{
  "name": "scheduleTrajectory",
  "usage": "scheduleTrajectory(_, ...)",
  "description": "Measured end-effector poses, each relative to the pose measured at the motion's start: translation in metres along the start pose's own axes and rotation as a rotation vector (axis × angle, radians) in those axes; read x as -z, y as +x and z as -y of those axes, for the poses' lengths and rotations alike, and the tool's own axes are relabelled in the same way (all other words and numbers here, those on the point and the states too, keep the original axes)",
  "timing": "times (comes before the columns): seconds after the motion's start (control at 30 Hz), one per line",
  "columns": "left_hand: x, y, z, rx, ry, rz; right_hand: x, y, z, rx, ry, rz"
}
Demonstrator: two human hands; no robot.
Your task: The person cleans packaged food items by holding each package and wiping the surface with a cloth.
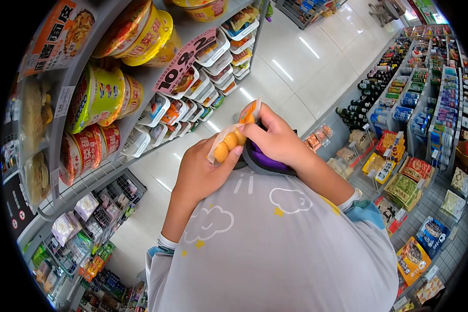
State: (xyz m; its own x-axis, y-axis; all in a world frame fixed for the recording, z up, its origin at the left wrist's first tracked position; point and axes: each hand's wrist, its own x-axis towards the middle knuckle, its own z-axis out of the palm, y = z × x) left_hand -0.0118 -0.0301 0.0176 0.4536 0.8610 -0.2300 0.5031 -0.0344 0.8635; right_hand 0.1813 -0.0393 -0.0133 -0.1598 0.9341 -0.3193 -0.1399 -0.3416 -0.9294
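Observation:
My left hand (200, 174) and my right hand (278, 140) meet in front of my chest on a small clear packet (229, 140) of round yellow-orange pieces. The left thumb presses the packet's lower end. The right fingers pinch its upper end near an orange label. Under the right hand sits a purple pouch with a grey rim (265, 162), resting against my grey cloud-print shirt (275, 244).
A grey shelf rack (96, 174) on the left carries instant-noodle bowls (96, 96), trays of packed food and a pink price sign (184, 62). On the right stand shelves of snack bags (413, 171) and bottles (395, 88). A white tiled aisle (307, 67) runs between them.

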Motion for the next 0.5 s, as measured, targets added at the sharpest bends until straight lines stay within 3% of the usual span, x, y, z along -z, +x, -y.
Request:
scheduleTrajectory(0.1, 0.001, -0.001, 0.000, 0.004, -0.024, 0.025, 0.000, -0.002, 0.000, -0.017, 0.029, -0.003)
scheduleTrajectory(0.3, 0.008, -0.004, 0.007, 0.136, -0.305, 0.021, 0.001, -0.004, 0.004, -0.080, 0.052, 0.012)
scheduleTrajectory(0.37, 0.008, -0.004, 0.001, 0.140, -0.564, -0.031, 0.005, -0.004, 0.004, -0.051, 0.064, 0.028)
scheduleTrajectory(0.5, 0.011, -0.006, 0.009, 0.174, -0.634, 0.007, 0.015, -0.008, 0.020, -0.102, 0.019, 0.107)
